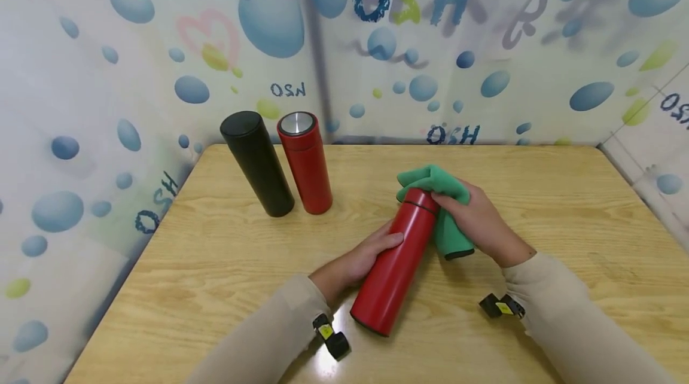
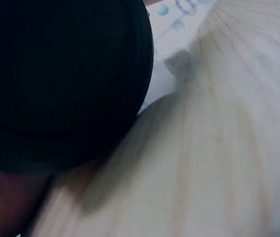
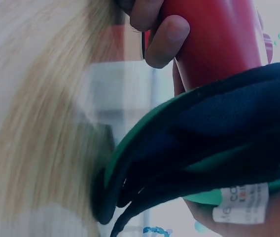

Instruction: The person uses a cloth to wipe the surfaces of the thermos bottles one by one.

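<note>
Tabletop: wide and wooden, it lies (image 1: 194, 282) under both grips.
Held red bottle: it sits (image 1: 395, 276) in the left grip (image 1: 371, 255), across the palm. It leans. Its long line runs from the black bottom, near the person, up and away to the right, so the lid end points to the right grip (image 1: 481, 219). I cannot tell if the bottom touches the wood.
Black bottle: it stands (image 1: 258, 162) far off, ahead and to the left of the left grip.
Other red bottle: it stands (image 1: 307, 168) just right of the black one, well apart from both grips.
Green cloth: it is (image 1: 452, 234) in the right grip, folded against the lid end.
Left grip: wrapped round the bottle's middle.
Right grip: pinching the cloth; this hand is nearer the lid.
White tag: small, it hangs (image 3: 241, 203) from the cloth by the right grip.
</note>
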`<state>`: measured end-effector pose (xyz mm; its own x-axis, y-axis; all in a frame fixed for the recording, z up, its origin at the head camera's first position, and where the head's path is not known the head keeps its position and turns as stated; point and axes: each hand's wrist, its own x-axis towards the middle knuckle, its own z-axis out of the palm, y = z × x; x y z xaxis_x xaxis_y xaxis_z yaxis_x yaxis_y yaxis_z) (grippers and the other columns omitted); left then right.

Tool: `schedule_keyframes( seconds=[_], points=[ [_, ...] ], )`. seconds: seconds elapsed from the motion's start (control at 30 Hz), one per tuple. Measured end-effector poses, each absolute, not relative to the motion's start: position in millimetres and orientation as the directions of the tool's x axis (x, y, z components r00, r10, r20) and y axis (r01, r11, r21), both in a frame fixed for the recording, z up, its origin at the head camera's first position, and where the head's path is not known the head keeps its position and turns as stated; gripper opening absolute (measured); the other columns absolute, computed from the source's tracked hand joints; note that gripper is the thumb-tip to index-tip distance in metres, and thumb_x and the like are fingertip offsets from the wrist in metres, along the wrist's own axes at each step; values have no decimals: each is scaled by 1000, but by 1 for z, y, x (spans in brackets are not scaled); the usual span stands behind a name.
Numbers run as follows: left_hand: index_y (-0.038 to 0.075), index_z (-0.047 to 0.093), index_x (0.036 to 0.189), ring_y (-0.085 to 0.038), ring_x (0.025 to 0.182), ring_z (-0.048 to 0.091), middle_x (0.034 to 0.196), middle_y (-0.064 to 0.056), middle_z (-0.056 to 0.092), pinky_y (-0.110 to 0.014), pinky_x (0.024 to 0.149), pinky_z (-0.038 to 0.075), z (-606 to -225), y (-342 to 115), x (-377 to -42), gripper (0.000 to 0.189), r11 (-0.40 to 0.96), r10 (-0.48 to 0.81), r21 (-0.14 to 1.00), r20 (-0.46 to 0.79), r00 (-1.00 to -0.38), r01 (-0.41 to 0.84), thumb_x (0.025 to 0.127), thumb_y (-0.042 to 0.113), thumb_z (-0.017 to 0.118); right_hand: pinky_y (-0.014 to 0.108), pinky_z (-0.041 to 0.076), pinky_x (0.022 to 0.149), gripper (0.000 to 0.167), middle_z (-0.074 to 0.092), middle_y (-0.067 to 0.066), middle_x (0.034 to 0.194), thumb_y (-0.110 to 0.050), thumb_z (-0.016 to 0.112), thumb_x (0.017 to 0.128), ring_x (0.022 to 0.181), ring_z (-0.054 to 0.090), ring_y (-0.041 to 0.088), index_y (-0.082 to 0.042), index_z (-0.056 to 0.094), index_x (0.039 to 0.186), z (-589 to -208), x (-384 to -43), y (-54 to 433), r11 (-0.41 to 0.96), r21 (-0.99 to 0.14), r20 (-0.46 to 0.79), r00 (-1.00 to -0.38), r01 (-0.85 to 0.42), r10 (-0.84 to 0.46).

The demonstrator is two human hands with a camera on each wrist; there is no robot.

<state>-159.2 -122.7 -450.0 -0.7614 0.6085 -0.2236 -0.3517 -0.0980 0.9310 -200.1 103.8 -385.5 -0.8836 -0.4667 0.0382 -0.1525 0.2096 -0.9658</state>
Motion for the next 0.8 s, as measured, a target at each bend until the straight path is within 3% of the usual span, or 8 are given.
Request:
schedule_keyframes(
  seconds=[0.13, 0.23, 0.4, 0.5, 0.6, 0.8],
  points=[
    [34, 23, 157, -17, 91, 65, 114, -5, 56, -34, 76, 57, -449, -122, -158, 60, -111, 589, 933, -217, -778, -344, 100, 40, 42, 37, 53, 93, 38, 60, -13, 139, -48, 44, 104, 128, 55, 12, -37, 56, 139, -381, -191, 111, 320, -934, 34, -930, -160, -366],
    [34, 22, 157, -16, 92, 63, 115, -6, 56, -33, 77, 56, -449, -121, -157, 61, -110, 566, 936, -218, -795, -335, 100, 40, 42, 37, 53, 92, 41, 53, -12, 146, -50, 44, 103, 127, 55, 13, -39, 53, 141, -381, -182, 119, 332, -939, -9, -955, -95, -297],
    [33, 24, 155, -18, 100, 61, 119, -7, 56, -34, 81, 55, -445, -115, -159, 59, -73, 536, 939, -248, -807, -337, 101, 41, 46, 32, 57, 84, 62, 45, 11, 148, -52, 43, 103, 108, 59, 4, -19, 35, 154, -377, -164, 138, 323, -946, -95, -975, 25, -201],
    [33, 30, 150, -21, 107, 61, 123, -7, 57, -38, 85, 56, -439, -111, -165, 57, -49, 514, 947, -248, -821, -316, 99, 43, 52, 31, 58, 79, 69, 41, 17, 145, -52, 41, 103, 102, 58, 3, -11, 27, 156, -374, -157, 148, 297, -954, -110, -977, 53, -181],
    [31, 31, 147, -24, 114, 59, 128, -7, 56, -41, 89, 56, -432, -105, -175, 55, -29, 493, 966, -209, -845, -256, 99, 44, 55, 30, 58, 81, 69, 39, 15, 145, -52, 41, 103, 104, 58, 3, -12, 25, 157, -371, -153, 154, 270, -961, -107, -979, 58, -172],
    [30, 19, 152, -23, 120, 54, 133, -7, 51, -42, 95, 54, -424, -87, -199, 60, -9, 458, 998, -57, -887, -69, 102, 36, 54, 26, 57, 79, 65, 43, 11, 141, -48, 43, 104, 103, 59, 1, -12, 29, 156, -366, -145, 164, 253, -967, -50, -992, 19, -117]
  ],
)
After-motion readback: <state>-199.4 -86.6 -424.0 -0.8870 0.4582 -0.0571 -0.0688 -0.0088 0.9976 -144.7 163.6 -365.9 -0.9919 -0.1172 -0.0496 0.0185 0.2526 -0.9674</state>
